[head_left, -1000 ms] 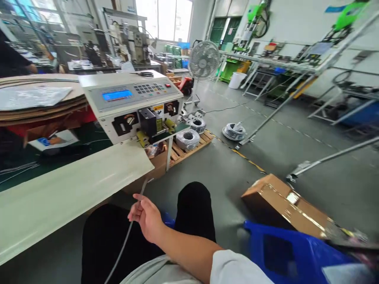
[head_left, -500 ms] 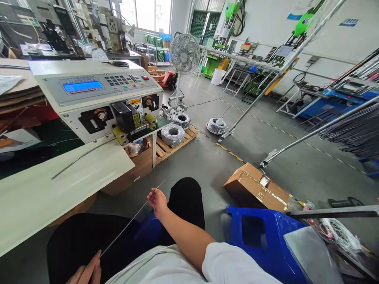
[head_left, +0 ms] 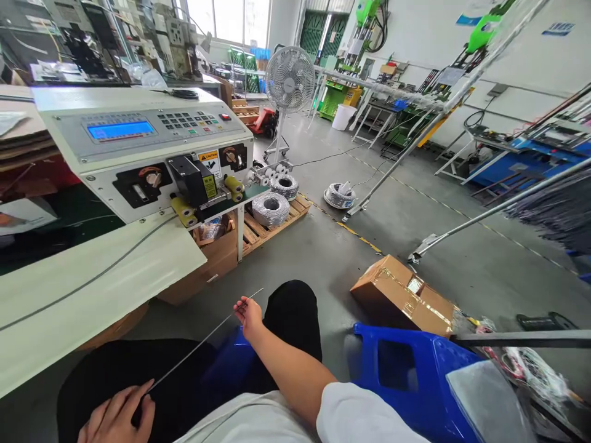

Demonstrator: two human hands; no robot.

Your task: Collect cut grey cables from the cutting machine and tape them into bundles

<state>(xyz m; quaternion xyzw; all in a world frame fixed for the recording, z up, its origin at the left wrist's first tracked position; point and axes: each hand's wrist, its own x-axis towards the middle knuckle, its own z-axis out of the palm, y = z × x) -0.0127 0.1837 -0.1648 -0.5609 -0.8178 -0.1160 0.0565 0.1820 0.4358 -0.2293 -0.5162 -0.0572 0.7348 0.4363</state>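
Note:
A thin grey cable (head_left: 194, 351) stretches slantwise above my dark-trousered lap. My right hand (head_left: 249, 315) pinches it near its far end, and a short tip pokes out past the fingers. Low at the left, my left hand (head_left: 117, 413) grips the near end between thumb and fingers. Another grey cable (head_left: 99, 272) comes out of the wire-cutting machine (head_left: 143, 144) at its yellow rollers (head_left: 183, 210) and lies along the pale tray (head_left: 152, 271), running off the left edge of the view. Neither hand touches that one.
Coils of cable (head_left: 271, 210) sit on a wooden pallet (head_left: 258, 237) beyond the machine. A white fan (head_left: 290, 80) stands behind. To my right are a cardboard box (head_left: 401, 295), a blue plastic stool (head_left: 415, 369) and a metal rack leg (head_left: 415, 253).
The cable from the machine has grown longer, its end passing leftward out of view. My left hand has turned and spread more over my lap; my right hand shifted slightly right.

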